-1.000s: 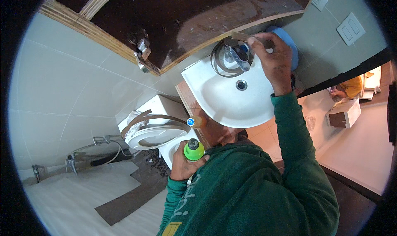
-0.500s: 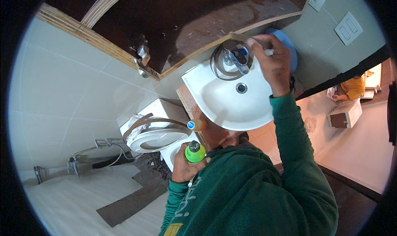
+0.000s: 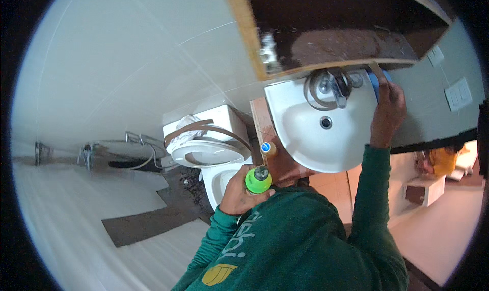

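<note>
Right hand (image 3: 390,103), raised at the upper right of the frame, seems to pinch the end of a brown strip (image 3: 376,68) close by the shelf unit (image 3: 351,46); I can't tell whether the two touch. Beside it a brown coil (image 3: 320,107) loops about the faucet (image 3: 338,90) over the washbasin (image 3: 300,133). If it is the same length, a sharp tug could snag it there; I can't make out the join. Near the centre of the frame, the left hand (image 3: 238,194) curls around a bright green bottle (image 3: 258,182). Should that grip slacken while attention is on the strip, the bottle could slip toward the toilet (image 3: 217,188). One careless swing might also knock the orange bottle (image 3: 268,149) just above it.
</note>
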A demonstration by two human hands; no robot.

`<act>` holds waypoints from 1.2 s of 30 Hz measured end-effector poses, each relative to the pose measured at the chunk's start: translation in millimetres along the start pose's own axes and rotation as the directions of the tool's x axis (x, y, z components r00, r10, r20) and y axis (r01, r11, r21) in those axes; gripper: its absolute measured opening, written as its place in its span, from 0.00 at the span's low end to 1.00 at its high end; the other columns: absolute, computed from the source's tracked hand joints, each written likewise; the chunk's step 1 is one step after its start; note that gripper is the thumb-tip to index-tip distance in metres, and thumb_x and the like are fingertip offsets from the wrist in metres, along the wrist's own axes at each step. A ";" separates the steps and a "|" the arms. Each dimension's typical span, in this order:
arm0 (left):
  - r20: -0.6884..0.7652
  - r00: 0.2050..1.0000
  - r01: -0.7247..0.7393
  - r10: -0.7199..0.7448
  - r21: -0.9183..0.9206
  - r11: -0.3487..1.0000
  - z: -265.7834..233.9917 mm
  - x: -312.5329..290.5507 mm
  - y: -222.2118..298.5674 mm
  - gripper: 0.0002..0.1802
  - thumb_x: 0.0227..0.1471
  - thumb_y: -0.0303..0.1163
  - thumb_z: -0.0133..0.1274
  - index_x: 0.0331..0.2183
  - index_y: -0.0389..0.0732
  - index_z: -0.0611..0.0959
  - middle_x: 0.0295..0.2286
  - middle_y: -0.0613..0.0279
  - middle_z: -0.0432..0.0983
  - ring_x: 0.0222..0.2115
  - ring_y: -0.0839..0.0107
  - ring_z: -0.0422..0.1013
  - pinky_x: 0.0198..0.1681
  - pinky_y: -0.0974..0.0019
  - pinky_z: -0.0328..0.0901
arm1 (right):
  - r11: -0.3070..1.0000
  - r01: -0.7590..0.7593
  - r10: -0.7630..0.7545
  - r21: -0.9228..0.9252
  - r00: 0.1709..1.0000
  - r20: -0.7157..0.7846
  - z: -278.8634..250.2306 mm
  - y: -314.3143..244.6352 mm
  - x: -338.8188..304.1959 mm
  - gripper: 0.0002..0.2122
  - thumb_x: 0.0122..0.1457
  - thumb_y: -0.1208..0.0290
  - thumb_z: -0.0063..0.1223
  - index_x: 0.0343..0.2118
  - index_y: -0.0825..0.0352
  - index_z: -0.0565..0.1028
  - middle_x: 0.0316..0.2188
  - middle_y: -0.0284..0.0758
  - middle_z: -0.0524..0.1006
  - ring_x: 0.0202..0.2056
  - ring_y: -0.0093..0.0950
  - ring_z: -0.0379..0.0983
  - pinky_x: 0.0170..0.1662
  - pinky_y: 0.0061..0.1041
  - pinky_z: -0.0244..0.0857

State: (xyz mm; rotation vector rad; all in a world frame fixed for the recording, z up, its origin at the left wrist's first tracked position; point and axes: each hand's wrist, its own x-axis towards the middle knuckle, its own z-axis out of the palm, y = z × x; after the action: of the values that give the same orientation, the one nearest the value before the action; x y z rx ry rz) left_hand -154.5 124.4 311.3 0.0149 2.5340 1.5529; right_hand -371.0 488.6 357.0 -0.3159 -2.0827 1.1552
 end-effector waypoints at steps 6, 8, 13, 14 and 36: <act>-0.054 0.999 -0.005 0.002 -0.065 0.998 -7.3 -5.5 -9.8 0.38 0.43 0.45 0.78 0.50 0.37 0.79 0.39 0.49 0.82 0.41 0.54 0.81 0.47 0.55 0.74 | 0.793 -0.337 0.085 0.508 0.886 0.455 16.4 -37.4 -97.6 0.09 0.66 0.68 0.65 0.42 0.69 0.84 0.38 0.32 0.85 0.41 0.22 0.78 0.50 0.25 0.70; -0.052 0.998 -0.029 0.027 -0.055 0.998 -15.0 -4.1 -10.6 0.38 0.43 0.45 0.78 0.50 0.37 0.79 0.39 0.49 0.82 0.41 0.53 0.81 0.47 0.55 0.74 | 0.701 -0.471 0.099 0.536 0.808 0.581 25.8 -78.6 -126.8 0.10 0.66 0.70 0.66 0.45 0.70 0.84 0.38 0.31 0.84 0.41 0.21 0.78 0.50 0.24 0.71; -0.032 0.999 -0.045 0.043 -0.054 0.998 -37.1 -2.9 -23.6 0.37 0.42 0.45 0.79 0.49 0.38 0.80 0.39 0.49 0.82 0.41 0.54 0.81 0.47 0.56 0.74 | 0.460 -0.649 0.124 0.606 0.723 0.680 56.0 -131.6 -148.6 0.13 0.69 0.69 0.64 0.51 0.70 0.79 0.40 0.28 0.80 0.42 0.20 0.71 0.54 0.25 0.63; -0.030 0.999 -0.047 0.045 -0.055 0.997 -41.3 -3.2 -25.8 0.37 0.42 0.45 0.79 0.49 0.38 0.80 0.39 0.49 0.81 0.41 0.54 0.81 0.47 0.56 0.73 | 0.401 -0.676 0.133 0.618 0.711 0.691 63.9 -133.8 -149.4 0.12 0.70 0.69 0.63 0.51 0.67 0.78 0.38 0.27 0.78 0.41 0.20 0.69 0.52 0.25 0.62; 0.082 0.995 -0.058 0.058 0.001 0.998 -84.9 -2.7 -65.5 0.37 0.42 0.46 0.80 0.47 0.39 0.78 0.38 0.52 0.81 0.39 0.57 0.80 0.46 0.57 0.73 | 0.443 -0.653 0.292 0.614 0.753 0.590 78.9 -148.1 -190.1 0.15 0.70 0.60 0.64 0.46 0.70 0.80 0.32 0.23 0.75 0.32 0.15 0.65 0.40 0.17 0.61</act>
State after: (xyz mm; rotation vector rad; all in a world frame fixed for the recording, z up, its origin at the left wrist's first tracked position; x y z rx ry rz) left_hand -159.3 19.2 291.4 0.1507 2.4936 1.5353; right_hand -272.3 255.0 360.8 -0.2465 -1.5338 2.5936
